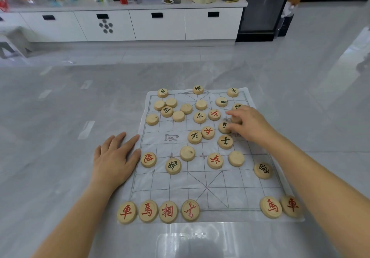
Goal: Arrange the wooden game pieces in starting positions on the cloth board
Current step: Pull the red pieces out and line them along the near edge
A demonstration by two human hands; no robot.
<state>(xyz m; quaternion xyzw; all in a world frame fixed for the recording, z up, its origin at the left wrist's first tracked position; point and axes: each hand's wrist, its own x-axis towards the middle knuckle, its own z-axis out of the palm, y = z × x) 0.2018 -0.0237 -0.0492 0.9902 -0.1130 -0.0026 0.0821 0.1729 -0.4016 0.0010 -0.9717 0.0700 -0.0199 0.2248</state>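
near row, from left: 車 piece [127,212], 馬 piece [148,211], 相 piece [168,212], red; far edge: 將 piece [198,89], black.

A white cloth board [220,187] lies on the grey tiled floor [60,107]. Round wooden game pieces [187,153] crowd its far half; four line its near-left edge, two sit at its near-right corner.

Single head view, wide-angle, facing forward-down, close over cloth board [220,189].
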